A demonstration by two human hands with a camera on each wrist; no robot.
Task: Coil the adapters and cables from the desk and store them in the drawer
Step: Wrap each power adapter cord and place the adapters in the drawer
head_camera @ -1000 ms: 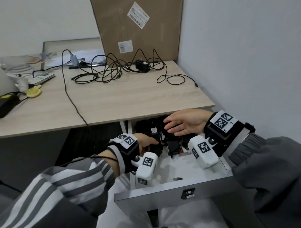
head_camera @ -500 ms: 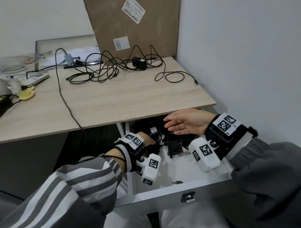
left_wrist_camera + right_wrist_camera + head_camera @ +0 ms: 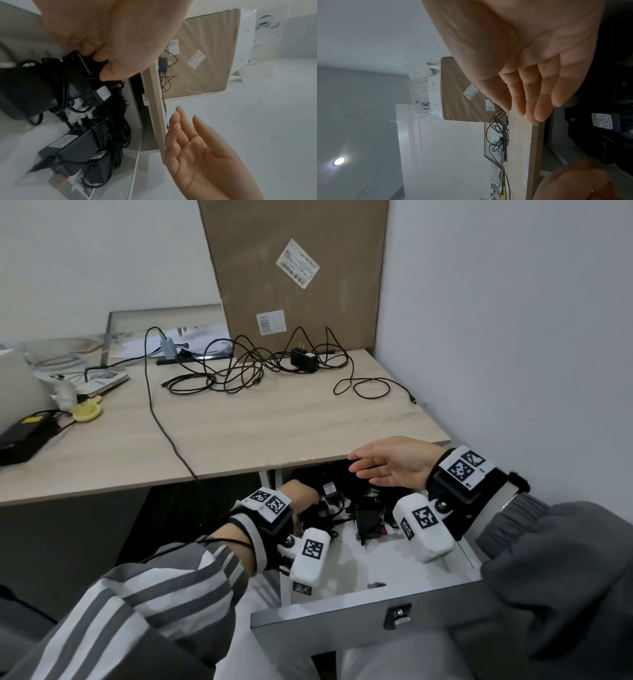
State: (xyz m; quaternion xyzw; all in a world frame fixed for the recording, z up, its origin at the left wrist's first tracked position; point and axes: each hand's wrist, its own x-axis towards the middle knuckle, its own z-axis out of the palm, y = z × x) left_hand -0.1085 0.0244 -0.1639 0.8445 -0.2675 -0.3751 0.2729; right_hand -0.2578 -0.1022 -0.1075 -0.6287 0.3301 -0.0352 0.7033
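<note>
one wood desk (image 3: pixel 274 426), tangled cables (image 3: pixel 239 368), white walls (image 3: pixel 513 320).

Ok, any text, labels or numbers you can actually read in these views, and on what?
Nothing is legible.
Cardboard box: two stickers with barcodes, print too small.
Adapters in the drawer: white labels, blurred.
White box: logo and print, unreadable.
Wrist markers: black-and-white patterns, no words.

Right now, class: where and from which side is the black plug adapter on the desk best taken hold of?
Take the black plug adapter by its boxy body, coming from above and the front; its prongs point up and back toward the cardboard box, and tangled cables crowd its left.
</note>
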